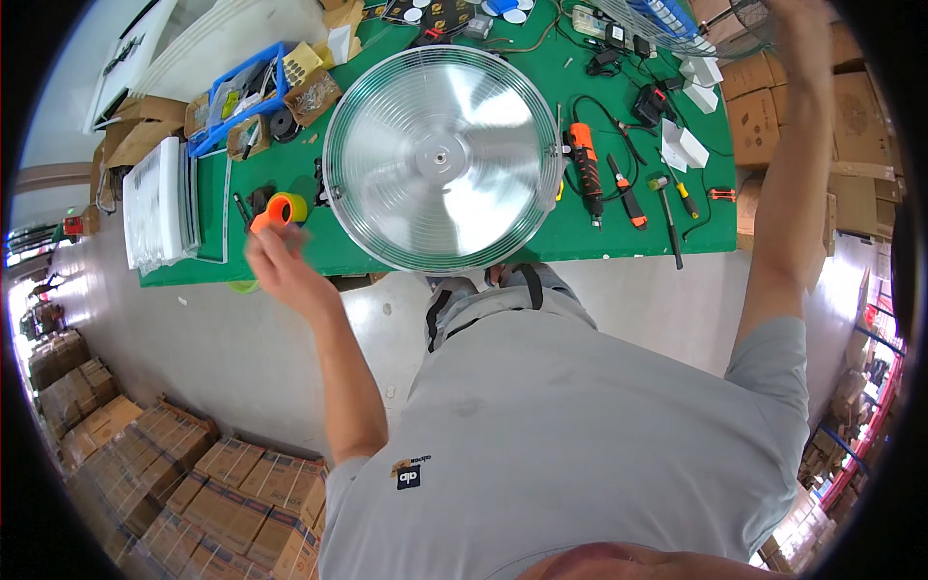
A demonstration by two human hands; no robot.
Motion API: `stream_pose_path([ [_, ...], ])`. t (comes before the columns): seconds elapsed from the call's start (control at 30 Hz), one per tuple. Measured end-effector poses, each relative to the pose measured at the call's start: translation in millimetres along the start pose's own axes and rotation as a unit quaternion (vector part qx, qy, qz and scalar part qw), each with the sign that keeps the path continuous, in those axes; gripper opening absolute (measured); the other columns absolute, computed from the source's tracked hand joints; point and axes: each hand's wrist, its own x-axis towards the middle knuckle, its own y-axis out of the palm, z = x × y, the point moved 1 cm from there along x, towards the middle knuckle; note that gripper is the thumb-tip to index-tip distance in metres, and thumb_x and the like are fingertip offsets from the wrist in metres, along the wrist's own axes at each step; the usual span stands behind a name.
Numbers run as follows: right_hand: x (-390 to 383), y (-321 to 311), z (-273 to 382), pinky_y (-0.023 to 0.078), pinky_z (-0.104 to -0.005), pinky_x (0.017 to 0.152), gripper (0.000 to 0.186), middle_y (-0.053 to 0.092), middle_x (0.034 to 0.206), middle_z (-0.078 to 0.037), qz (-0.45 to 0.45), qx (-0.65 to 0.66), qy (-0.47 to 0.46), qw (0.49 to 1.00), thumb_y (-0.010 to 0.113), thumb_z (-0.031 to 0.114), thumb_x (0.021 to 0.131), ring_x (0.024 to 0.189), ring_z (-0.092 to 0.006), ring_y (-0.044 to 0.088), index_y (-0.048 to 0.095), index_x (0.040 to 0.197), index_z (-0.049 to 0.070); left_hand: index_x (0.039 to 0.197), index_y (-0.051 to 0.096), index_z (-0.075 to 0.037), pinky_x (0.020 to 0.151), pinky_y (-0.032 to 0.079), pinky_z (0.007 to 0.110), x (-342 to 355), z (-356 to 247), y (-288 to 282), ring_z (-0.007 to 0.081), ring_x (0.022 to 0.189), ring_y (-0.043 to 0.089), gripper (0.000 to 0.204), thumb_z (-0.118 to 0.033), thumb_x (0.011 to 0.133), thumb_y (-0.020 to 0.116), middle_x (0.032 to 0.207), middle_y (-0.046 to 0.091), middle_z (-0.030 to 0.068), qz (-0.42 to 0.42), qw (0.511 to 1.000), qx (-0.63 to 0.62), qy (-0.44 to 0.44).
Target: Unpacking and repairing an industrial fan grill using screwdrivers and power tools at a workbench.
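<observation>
A large round fan with a clear wire guard over shiny metal blades lies flat on the green-topped bench, at its near edge in front of me. My left hand is raised at the bench's left front, beside a roll of orange tape. Motion smears its fingers, so I cannot make out any hold. Stretched far to the upper right, my right hand is partly cut off by the picture's edge, close to a wire fan guard. Its fingers do not show clearly.
Right of the fan lie an orange-black power screwdriver, a knife-like tool, a hammer and a yellow-handled screwdriver. A blue crate with small parts stands at left, near white panels. Cartons are stacked at right.
</observation>
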Motion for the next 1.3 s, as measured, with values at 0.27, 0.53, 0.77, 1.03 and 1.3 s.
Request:
stream_pose_path([
  [0.27, -69.8, 41.1, -140.4, 0.050, -0.0339, 0.078, 0.029, 0.062, 0.098, -0.004, 0.195, -0.379, -0.007, 0.905, 0.074, 0.012, 0.087, 0.086, -0.0254, 0.062, 0.059, 0.112, 0.011, 0.124, 0.066, -0.001, 0.070, 0.056, 0.028, -173.4, 114.9, -65.4, 0.0130, 0.083, 0.065, 0.038, -0.032, 0.102, 0.065, 0.106, 0.070, 0.0083, 0.262, 0.866, 0.060, -0.422],
  [0.53, -152.8, 81.7, -247.9, 0.049, -0.0423, 0.088, 0.027, 0.062, 0.108, -0.003, 0.263, -0.463, -0.119, 0.838, 0.068, 0.005, 0.084, 0.106, -0.0271, 0.062, 0.058, 0.107, 0.016, 0.110, 0.071, 0.001, 0.068, 0.053, 0.026, -189.4, 102.8, -28.4, 0.0108, 0.078, 0.065, 0.029, -0.025, 0.102, 0.065, 0.104, 0.075, 0.0095, 0.262, 0.876, -0.003, -0.406],
  [0.77, -206.2, 100.8, -279.7, 0.046, -0.0381, 0.087, 0.038, 0.059, 0.112, 0.002, 0.297, -0.497, -0.121, 0.806, 0.069, 0.003, 0.075, 0.108, -0.0209, 0.059, 0.060, 0.110, 0.017, 0.096, 0.072, -0.004, 0.061, 0.051, 0.024, -187.0, 114.7, -17.4, 0.0085, 0.068, 0.063, 0.031, -0.034, 0.101, 0.067, 0.091, 0.076, 0.0062, 0.259, 0.875, 0.044, -0.407],
  [1.03, -249.1, 112.0, -279.0, 0.041, -0.0366, 0.097, 0.062, 0.059, 0.117, 0.001, 0.418, -0.479, -0.042, 0.771, 0.071, -0.002, 0.072, 0.115, -0.0200, 0.054, 0.064, 0.129, 0.025, 0.097, 0.072, -0.006, 0.056, 0.049, 0.023, -180.6, 145.6, -8.9, 0.0093, 0.067, 0.063, 0.032, -0.038, 0.100, 0.067, 0.091, 0.076, 0.0052, 0.276, 0.859, 0.125, -0.412],
  [1.3, -277.6, 105.0, -283.1, 0.038, -0.0438, 0.111, 0.047, 0.057, 0.133, -0.004, 0.340, -0.460, 0.029, 0.819, 0.070, 0.001, 0.074, 0.131, -0.0273, 0.049, 0.073, 0.116, 0.021, 0.099, 0.074, -0.007, 0.050, 0.047, 0.026, -161.4, 204.6, 20.0, 0.0099, 0.063, 0.063, 0.035, -0.042, 0.097, 0.068, 0.091, 0.076, 0.0029, 0.281, 0.856, 0.179, -0.396],
])
